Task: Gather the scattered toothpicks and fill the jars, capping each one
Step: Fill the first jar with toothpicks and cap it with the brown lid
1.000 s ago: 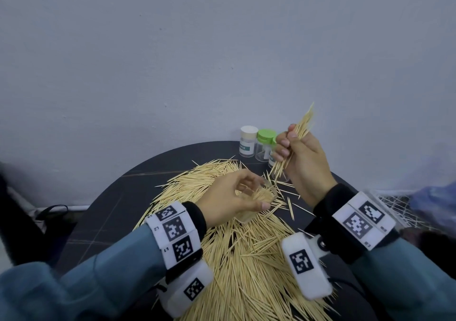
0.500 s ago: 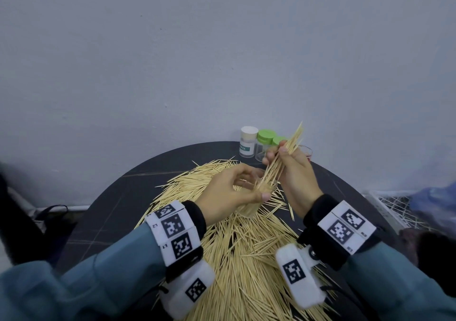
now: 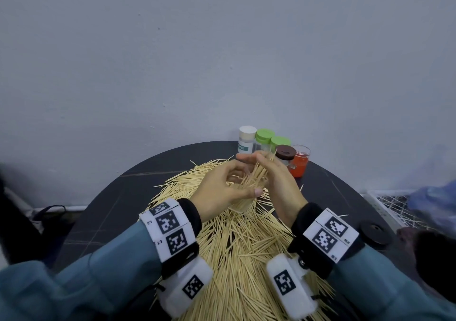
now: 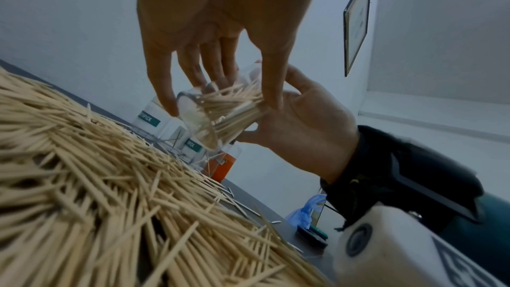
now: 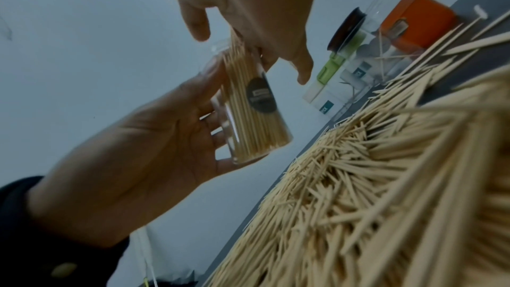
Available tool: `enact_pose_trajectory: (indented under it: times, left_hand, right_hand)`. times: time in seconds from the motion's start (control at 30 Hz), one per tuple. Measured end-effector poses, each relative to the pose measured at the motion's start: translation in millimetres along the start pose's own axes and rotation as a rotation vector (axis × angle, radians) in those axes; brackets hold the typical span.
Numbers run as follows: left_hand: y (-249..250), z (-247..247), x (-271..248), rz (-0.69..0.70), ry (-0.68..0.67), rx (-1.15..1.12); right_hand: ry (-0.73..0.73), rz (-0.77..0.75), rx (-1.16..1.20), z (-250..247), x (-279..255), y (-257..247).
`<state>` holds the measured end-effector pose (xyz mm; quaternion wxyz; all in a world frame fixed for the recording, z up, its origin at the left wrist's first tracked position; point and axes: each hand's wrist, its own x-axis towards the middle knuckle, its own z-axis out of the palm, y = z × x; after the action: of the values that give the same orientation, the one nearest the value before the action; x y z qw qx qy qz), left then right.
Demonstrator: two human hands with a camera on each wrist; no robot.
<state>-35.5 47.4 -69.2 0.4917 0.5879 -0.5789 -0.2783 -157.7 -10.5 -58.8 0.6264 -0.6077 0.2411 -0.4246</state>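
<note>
A big pile of toothpicks [image 3: 237, 246] covers the round dark table [image 3: 111, 209]. My left hand [image 3: 246, 182] grips a clear jar [image 3: 240, 206] tilted above the pile, thumb on one side and fingers on the other. The jar [image 4: 209, 117] is packed with toothpicks and bears a dark round label [image 5: 260, 95]. My right hand [image 3: 261, 163] is at the jar's mouth, its fingers fairly straight against the bundle of toothpicks [image 3: 256, 172] that sticks out of it. The jar has no cap on.
At the table's far edge stand a white-capped jar [image 3: 247, 135], two green-capped jars [image 3: 264, 135], a brown-capped jar [image 3: 285, 151] and a clear jar with red contents [image 3: 301, 163]. A dark lid [image 3: 375, 229] lies at the right edge. A wire rack [image 3: 394, 204] and a blue bag [image 3: 434, 197] are beyond.
My right hand came down from above with its bundle of toothpicks and brought it to the jar's mouth. The bundle now stands mostly inside the jar. My left hand stayed in place.
</note>
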Motion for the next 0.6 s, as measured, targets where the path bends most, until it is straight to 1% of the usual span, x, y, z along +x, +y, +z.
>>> enact_pose_trajectory:
  times: [0.13,0.2,0.3,0.37,0.47,0.53,0.6]
  left_hand:
    - [2.1,0.5,-0.3,0.004,-0.003,-0.006]
    - [1.8,0.2,0.2,0.005,0.011,-0.022]
    - [3.3,-2.2,0.5,-0.009,0.030,-0.032]
    - [5.0,-3.7,-0.5,0.002,0.022,0.007]
    - [6.5,-4.0,-1.4,0.020,0.000,0.067]
    - [6.6,-3.6,-1.3,0.025,-0.006,0.072]
    - [7.8,-4.4,-1.3,0.029,0.008,0.075]
  right_hand:
    - [0.039,-0.014,0.013,0.0,-1.5,1.3]
    - [0.046,-0.005,-0.059,-0.6,-2.1,4.0]
    - [0.014,0.034,-0.128,-0.1,-2.7,3.8]
    - [0.010,0.031,-0.122,-0.4,-1.9,-0.2]
    - [0.042,0.034,-0.105,-3.1,-0.1,-6.2]
    - [0.043,0.042,-0.162,-4.0,-1.0,-7.2]
    - [0.014,0.058,-0.222,-2.9,-2.8,-5.7]
